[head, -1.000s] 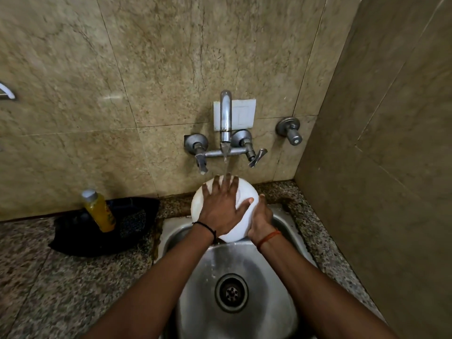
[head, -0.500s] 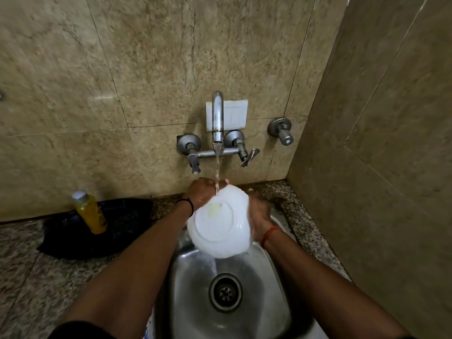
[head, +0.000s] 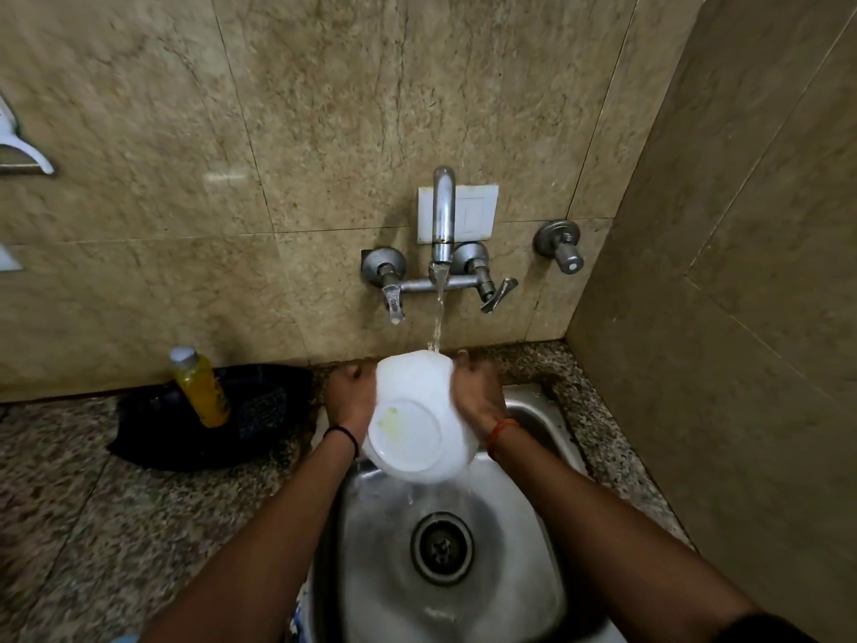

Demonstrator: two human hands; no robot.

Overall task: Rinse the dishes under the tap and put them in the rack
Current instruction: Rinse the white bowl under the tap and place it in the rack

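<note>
A white bowl (head: pixel 419 415) is held over the steel sink (head: pixel 542 420), tipped so its underside faces me, with a pale yellowish smear on the base. My left hand (head: pixel 350 396) grips its left side and my right hand (head: pixel 477 392) grips its right side. Water runs from the tap (head: pixel 443 215) onto the bowl's far rim and spills off its lower edge into the sink. The bowl's inside is hidden from me.
A black rack (head: pixel 259 410) sits on the speckled counter left of the sink, with a yellow bottle (head: pixel 199 387) standing at it. Tap handles (head: pixel 392 294) flank the spout; a separate valve (head: pixel 559 245) sits to the right. A tiled wall closes the right side.
A second ago my left palm lay flat on the bowl's face. The bowl has since been turned underside towards me, gripped from both sides, and water now pours off its lower edge.
</note>
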